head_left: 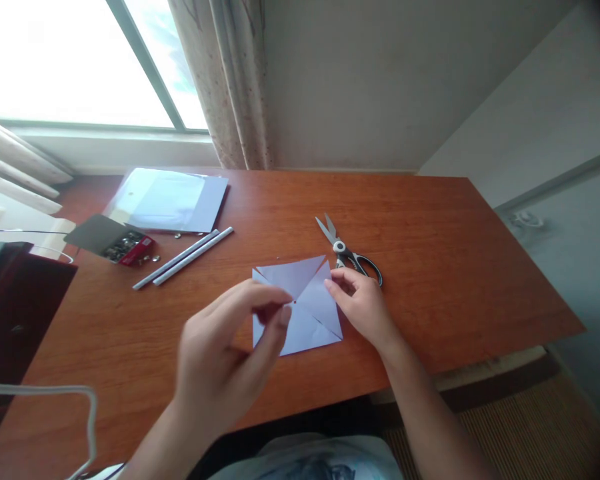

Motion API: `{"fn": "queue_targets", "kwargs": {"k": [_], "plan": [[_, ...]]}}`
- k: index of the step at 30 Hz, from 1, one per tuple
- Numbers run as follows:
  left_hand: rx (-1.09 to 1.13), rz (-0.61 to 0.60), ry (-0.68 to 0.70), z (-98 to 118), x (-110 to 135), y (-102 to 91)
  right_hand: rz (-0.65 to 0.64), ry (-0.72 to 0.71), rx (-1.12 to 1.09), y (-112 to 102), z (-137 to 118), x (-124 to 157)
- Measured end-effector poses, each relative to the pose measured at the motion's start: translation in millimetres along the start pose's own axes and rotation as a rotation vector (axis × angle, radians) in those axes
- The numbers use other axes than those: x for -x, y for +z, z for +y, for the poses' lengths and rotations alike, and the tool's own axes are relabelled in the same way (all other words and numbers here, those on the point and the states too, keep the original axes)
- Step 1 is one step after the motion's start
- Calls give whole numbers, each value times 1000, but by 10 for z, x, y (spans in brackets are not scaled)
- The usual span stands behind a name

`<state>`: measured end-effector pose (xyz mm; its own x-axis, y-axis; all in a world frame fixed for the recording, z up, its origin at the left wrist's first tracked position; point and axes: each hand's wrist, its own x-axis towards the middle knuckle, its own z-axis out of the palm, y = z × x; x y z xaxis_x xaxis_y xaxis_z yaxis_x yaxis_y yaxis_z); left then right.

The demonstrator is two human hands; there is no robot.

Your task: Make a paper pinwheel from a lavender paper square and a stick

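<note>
A square of pale lilac paper [306,337] lies on the desk, slit along its diagonals from the corners toward the middle, with a small dark hole or dot near its centre. Over the paper's left half hovers my left hand [233,340], thumb and forefinger nearly meeting in a pinch; anything between them is too small to make out. My right hand [363,303] grips the paper's right edge, thumb on top and fingers curled by the upper right corner. Just behind that hand, scissors [341,248] with black and white handles lie with their blades slightly apart.
Two rolled paper sticks [193,259] lie to the left. Beside them stands an opened small box [125,248] of metal pins or tacks, a few spilled. Behind is a clear packet of paper sheets [167,200]. A white cable [87,400] and dark furniture [15,320] occupy the left.
</note>
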<state>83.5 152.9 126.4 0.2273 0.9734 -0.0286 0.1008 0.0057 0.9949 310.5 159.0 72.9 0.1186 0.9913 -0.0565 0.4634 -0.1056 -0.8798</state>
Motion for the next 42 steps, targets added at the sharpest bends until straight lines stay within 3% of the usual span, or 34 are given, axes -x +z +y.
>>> {"fn": "queue_targets", "kwargs": {"k": [4,7,14,20,23,25,29,32,36,42], "plan": [[-452,-35,325,-12,-453,153,-22,13,-96,-30,-27,-12],[-598,-103,356,-55,-622,256,-64,26,-236,-36,-62,-41],[-613,37,453,-127,-658,205,-145,37,-344,22,-155,-93],[-391,-239,178,-181,-730,2,-197,-6,-286,58,-238,-118],[-349,-293,88,-204,-743,-38,-198,-39,-228,66,-270,-127],[-322,-290,49,-204,-743,-41,-163,-62,-153,44,-265,-140],[-287,-241,18,-187,-740,-35,125,-119,273,-114,-150,-186],[-301,-234,23,-182,-742,-41,234,-129,414,-288,-8,-195],[-341,-245,48,-195,-746,-47,266,-136,486,-447,153,-133],[-398,-206,88,-233,-740,-29,235,-168,557,-469,263,-19]]}}
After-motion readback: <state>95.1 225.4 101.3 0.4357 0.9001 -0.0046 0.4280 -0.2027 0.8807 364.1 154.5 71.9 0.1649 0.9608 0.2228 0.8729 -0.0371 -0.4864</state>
